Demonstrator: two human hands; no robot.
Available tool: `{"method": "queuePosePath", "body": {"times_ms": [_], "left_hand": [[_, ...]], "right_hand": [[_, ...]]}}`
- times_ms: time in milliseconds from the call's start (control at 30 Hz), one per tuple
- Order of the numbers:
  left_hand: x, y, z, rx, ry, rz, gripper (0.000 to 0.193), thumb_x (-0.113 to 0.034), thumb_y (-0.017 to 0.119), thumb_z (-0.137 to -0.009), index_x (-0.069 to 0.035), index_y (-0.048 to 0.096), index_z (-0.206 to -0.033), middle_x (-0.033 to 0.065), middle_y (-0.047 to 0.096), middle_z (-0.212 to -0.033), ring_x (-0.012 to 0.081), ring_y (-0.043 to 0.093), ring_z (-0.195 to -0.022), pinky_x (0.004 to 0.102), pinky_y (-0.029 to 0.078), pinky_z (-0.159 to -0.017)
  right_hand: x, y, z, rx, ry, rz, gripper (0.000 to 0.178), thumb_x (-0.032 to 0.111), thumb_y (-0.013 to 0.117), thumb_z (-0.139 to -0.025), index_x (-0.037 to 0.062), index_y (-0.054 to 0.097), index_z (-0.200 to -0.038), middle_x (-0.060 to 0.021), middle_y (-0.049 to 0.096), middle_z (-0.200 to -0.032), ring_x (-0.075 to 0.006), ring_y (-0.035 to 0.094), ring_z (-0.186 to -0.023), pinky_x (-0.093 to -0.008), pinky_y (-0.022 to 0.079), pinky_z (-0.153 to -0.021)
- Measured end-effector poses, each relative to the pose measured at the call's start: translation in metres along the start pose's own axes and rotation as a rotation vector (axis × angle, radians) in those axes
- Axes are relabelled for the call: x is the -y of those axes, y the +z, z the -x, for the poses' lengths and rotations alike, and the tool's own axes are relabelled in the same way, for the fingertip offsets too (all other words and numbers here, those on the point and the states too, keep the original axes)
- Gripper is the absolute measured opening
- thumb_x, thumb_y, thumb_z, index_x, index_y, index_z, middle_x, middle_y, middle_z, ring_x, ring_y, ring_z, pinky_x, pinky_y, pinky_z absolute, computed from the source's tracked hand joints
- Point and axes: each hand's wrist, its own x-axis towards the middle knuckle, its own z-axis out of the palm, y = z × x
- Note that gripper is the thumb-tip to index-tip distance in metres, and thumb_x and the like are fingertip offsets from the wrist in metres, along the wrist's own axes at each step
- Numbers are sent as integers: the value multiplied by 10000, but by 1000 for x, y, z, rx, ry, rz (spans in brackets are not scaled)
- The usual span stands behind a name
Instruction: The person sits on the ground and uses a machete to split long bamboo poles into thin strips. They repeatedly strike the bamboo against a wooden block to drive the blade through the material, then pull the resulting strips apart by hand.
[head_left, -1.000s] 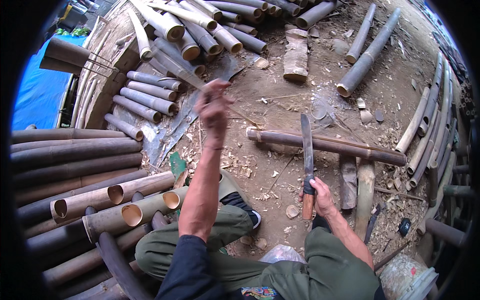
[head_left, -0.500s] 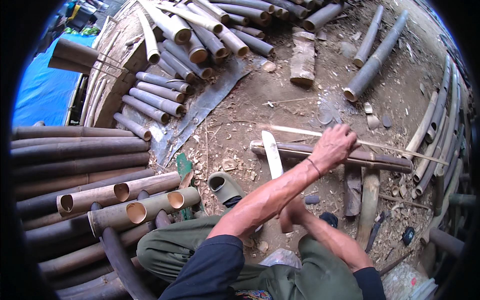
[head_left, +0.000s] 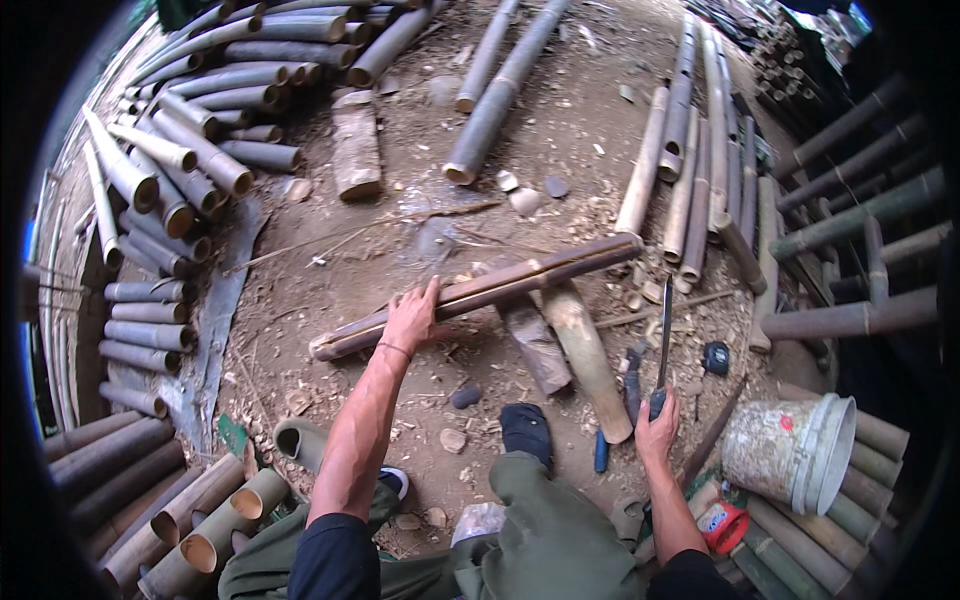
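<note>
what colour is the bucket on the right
The bucket is white, smudged with dirt, seen in the head view.

Your left hand (head_left: 415,318), raised at upper centre a second ago and then reaching right across your body, now rests flat on the long bamboo pole (head_left: 480,292) at mid-frame. Your right hand (head_left: 656,432), briefly hidden under that arm, shows again at lower right, gripping the knife (head_left: 664,345) blade-up. The thin strip you held is gone from your hand. The view has swung, so the pole now slants up to the right.

L hand (head_left: 413,318) flat, R grip (head_left: 655,432) closed
</note>
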Motion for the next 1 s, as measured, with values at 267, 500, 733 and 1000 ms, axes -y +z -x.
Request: {"method": "queuePosePath", "body": {"times_ms": [267,500,733,1000], "left_hand": [[31,18,80,-19,-7,141,764,-260,808,-679,-170,460,-1352,149,534,-1260,369,481,-1210,562,393,-965],[81,31,144,-11,-98,11,721,-236,783,-685,-115,478,-1328,158,564,-1219,370,526,-1157,502,412,-986],[60,15,141,69,-95,-24,565,-250,741,-718,-87,547,-1223,179,617,-1111,374,588,-1074,455,489,-904],[39,23,145,66,-106,-54,448,-267,748,-737,-78,550,-1093,155,626,-1121,362,610,-1068,452,515,-870]], "right_hand": [[-141,14,11,62,281,272,648,236,665,-891,15,364,-1420,-234,446,-1319,-417,443,-1232,-481,389,-1013],[-34,26,34,-61,-133,-87,651,445,643,-882,-2,487,-1328,-216,468,-1267,-394,425,-1212,-524,331,-1022],[20,49,18,328,13,30,712,481,634,-879,10,439,-1377,-224,506,-1279,-378,487,-1168,-490,401,-986],[-47,60,111,348,303,-149,440,212,680,-842,34,436,-1162,-245,550,-1077,-456,551,-1028,-512,435,-867]]}}
